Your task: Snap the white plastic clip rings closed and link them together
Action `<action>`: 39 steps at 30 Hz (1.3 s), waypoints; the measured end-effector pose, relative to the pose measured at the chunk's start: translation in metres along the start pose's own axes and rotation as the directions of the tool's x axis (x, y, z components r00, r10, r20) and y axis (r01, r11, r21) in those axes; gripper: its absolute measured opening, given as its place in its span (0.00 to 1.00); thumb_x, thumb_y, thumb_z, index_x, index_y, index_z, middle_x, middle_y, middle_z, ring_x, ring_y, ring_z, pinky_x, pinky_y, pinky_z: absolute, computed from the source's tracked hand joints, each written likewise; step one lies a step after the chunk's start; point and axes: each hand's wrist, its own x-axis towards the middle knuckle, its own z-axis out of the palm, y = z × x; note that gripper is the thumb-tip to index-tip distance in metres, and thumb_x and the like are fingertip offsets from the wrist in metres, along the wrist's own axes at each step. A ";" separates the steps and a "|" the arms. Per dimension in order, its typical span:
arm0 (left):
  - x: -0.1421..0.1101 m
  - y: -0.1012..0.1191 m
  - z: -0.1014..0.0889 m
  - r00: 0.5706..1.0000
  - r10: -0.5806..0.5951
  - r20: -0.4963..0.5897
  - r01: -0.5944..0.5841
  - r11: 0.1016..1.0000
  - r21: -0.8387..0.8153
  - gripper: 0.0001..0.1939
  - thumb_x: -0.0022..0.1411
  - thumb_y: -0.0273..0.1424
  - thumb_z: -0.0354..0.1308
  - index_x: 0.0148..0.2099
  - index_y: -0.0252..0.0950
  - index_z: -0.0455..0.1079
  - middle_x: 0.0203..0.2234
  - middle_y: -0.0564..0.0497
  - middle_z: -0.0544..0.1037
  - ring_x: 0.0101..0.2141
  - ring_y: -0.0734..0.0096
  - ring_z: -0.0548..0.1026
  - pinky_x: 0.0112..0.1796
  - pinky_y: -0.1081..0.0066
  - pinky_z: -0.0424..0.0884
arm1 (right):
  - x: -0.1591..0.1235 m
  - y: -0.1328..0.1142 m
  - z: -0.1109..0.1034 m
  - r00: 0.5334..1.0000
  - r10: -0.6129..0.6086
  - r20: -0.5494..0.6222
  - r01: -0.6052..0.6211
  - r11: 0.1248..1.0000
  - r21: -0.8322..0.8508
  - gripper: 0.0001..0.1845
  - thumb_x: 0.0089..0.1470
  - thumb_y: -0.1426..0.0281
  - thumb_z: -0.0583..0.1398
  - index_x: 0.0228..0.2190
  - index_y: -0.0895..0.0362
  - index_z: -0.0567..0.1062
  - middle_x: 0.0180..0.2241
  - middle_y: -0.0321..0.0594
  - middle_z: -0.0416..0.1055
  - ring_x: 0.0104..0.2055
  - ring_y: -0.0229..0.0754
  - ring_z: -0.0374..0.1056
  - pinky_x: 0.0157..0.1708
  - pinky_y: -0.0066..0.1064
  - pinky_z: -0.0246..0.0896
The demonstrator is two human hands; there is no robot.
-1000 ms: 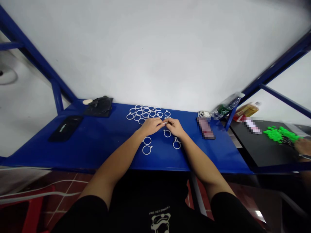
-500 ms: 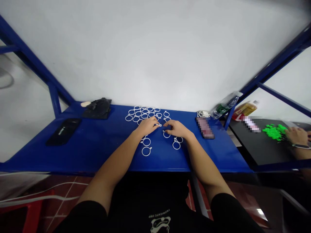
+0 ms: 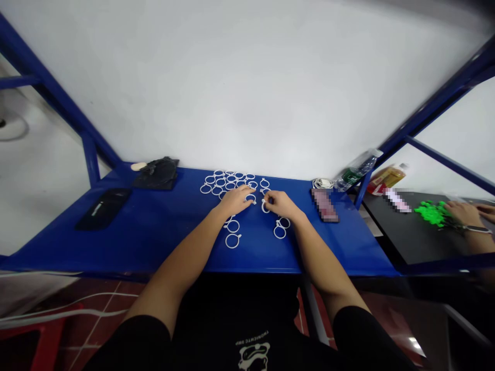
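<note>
Small white rings, each with a little eyelet like curtain rings, lie on the blue table (image 3: pixel 154 247). My left hand (image 3: pixel 235 200) rests low over the table, thumb and fingers apart, around a white ring (image 3: pixel 254 203) that lies between them. With fingertips closed, my right hand (image 3: pixel 282 203) pinches another white ring (image 3: pixel 263 206), which is tilted up. Beyond my left hand, several rings (image 3: pixel 205 193) form a close cluster. Nearer to me is a short column of rings (image 3: pixel 232 248), partly hidden by my left hand. Two overlapping rings (image 3: pixel 280 238) lie below my right hand.
A black plastic bag (image 3: pixel 157 176) and a black pouch (image 3: pixel 102 208) are at the left. On the right are a phone (image 3: pixel 325 205), a white cable (image 3: pixel 323 183) and a bottle (image 3: pixel 358 170). Another person's hand (image 3: pixel 462 212) touches green pieces (image 3: pixel 431 213) on a black table.
The ring at my left hand has gone from held on edge to lying flat, and those fingers have parted. My right hand has closed on a ring and tilted it up.
</note>
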 end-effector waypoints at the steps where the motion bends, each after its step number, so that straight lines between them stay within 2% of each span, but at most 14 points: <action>1: 0.000 0.001 -0.001 0.999 -0.009 -0.040 0.009 1.000 -0.015 0.21 0.73 0.34 0.64 0.66 0.43 0.77 0.60 0.47 0.80 0.54 0.58 0.81 0.53 0.63 0.77 | 0.001 0.000 0.000 0.998 -0.007 -0.061 0.009 0.999 0.034 0.03 0.55 0.74 0.64 0.33 0.55 0.78 0.32 0.36 0.78 0.32 0.39 0.70 0.36 0.30 0.62; 4: -0.001 0.007 -0.003 0.994 0.006 -0.105 -0.013 0.998 -0.065 0.18 0.76 0.36 0.61 0.64 0.42 0.78 0.54 0.47 0.83 0.50 0.60 0.82 0.52 0.63 0.77 | 0.003 0.002 0.004 0.981 0.001 -0.193 0.019 0.994 0.105 0.04 0.58 0.68 0.65 0.36 0.55 0.78 0.32 0.37 0.77 0.31 0.40 0.69 0.35 0.31 0.63; 7: -0.001 0.011 -0.002 0.994 0.085 -0.069 -0.091 0.992 -0.090 0.17 0.77 0.38 0.59 0.62 0.42 0.79 0.48 0.47 0.85 0.46 0.61 0.82 0.50 0.62 0.77 | 0.005 0.002 0.013 0.957 0.014 -0.290 0.025 0.991 0.130 0.09 0.61 0.63 0.65 0.41 0.54 0.80 0.32 0.38 0.76 0.31 0.42 0.69 0.36 0.32 0.66; 10: -0.001 0.013 0.002 0.992 0.128 -0.022 -0.129 0.989 -0.074 0.14 0.76 0.40 0.59 0.54 0.41 0.82 0.43 0.48 0.85 0.42 0.61 0.82 0.44 0.63 0.76 | 0.005 -0.002 0.023 0.933 0.019 -0.358 0.027 0.992 0.121 0.10 0.63 0.61 0.63 0.40 0.54 0.80 0.32 0.40 0.77 0.32 0.43 0.70 0.37 0.34 0.68; 13: 0.000 0.012 0.005 0.988 0.147 -0.043 -0.149 0.987 -0.057 0.14 0.78 0.38 0.55 0.46 0.40 0.81 0.40 0.48 0.84 0.40 0.62 0.81 0.41 0.65 0.73 | 0.004 -0.006 0.029 0.941 -0.008 -0.338 0.043 0.994 0.097 0.09 0.64 0.64 0.61 0.41 0.54 0.80 0.35 0.41 0.79 0.34 0.43 0.72 0.39 0.35 0.69; 18: 0.000 0.011 0.002 0.987 0.157 -0.039 -0.159 0.986 -0.052 0.15 0.80 0.38 0.53 0.45 0.39 0.79 0.40 0.47 0.84 0.41 0.62 0.81 0.41 0.66 0.72 | 0.001 -0.006 0.023 0.965 -0.068 -0.254 0.101 0.987 0.121 0.23 0.64 0.65 0.60 0.59 0.54 0.74 0.41 0.41 0.80 0.32 0.41 0.71 0.37 0.33 0.68; 20: -0.001 0.012 0.000 0.989 0.147 -0.030 -0.148 0.988 -0.046 0.14 0.80 0.37 0.52 0.45 0.39 0.78 0.41 0.47 0.84 0.41 0.62 0.81 0.41 0.65 0.72 | 0.001 -0.006 0.019 0.962 -0.123 -0.245 0.147 0.986 0.083 0.20 0.65 0.64 0.59 0.57 0.54 0.75 0.43 0.43 0.80 0.35 0.43 0.73 0.40 0.35 0.69; 22: -0.001 0.013 -0.001 0.990 0.137 -0.025 -0.138 0.990 -0.035 0.14 0.80 0.36 0.52 0.46 0.39 0.78 0.42 0.46 0.84 0.41 0.61 0.81 0.42 0.65 0.72 | 0.001 -0.007 0.017 0.955 -0.149 -0.256 0.164 0.986 0.041 0.14 0.67 0.64 0.57 0.50 0.54 0.78 0.43 0.44 0.80 0.39 0.45 0.74 0.43 0.36 0.68; 25: -0.001 0.012 -0.001 0.991 0.129 -0.026 -0.130 0.991 -0.024 0.14 0.80 0.36 0.51 0.46 0.39 0.77 0.42 0.46 0.84 0.41 0.61 0.81 0.41 0.64 0.71 | 0.001 -0.010 0.015 0.961 -0.128 -0.245 0.138 0.990 0.027 0.11 0.68 0.65 0.57 0.44 0.54 0.78 0.37 0.42 0.79 0.36 0.44 0.73 0.41 0.34 0.67; 33: 0.000 0.009 -0.001 0.987 0.150 -0.050 -0.152 0.987 -0.045 0.15 0.80 0.38 0.53 0.44 0.39 0.78 0.39 0.46 0.84 0.39 0.62 0.80 0.41 0.64 0.71 | -0.001 -0.014 0.014 0.983 -0.090 -0.160 0.101 0.993 0.057 0.09 0.67 0.64 0.58 0.41 0.54 0.77 0.31 0.37 0.77 0.31 0.42 0.70 0.37 0.32 0.63; 39: 0.000 0.010 0.000 0.988 0.152 -0.039 -0.153 0.987 -0.049 0.17 0.80 0.40 0.52 0.43 0.40 0.78 0.39 0.46 0.84 0.39 0.62 0.80 0.42 0.64 0.71 | 0.000 -0.012 0.014 0.985 -0.092 -0.147 0.101 0.993 0.060 0.09 0.66 0.67 0.56 0.39 0.54 0.77 0.33 0.38 0.79 0.34 0.43 0.73 0.39 0.32 0.64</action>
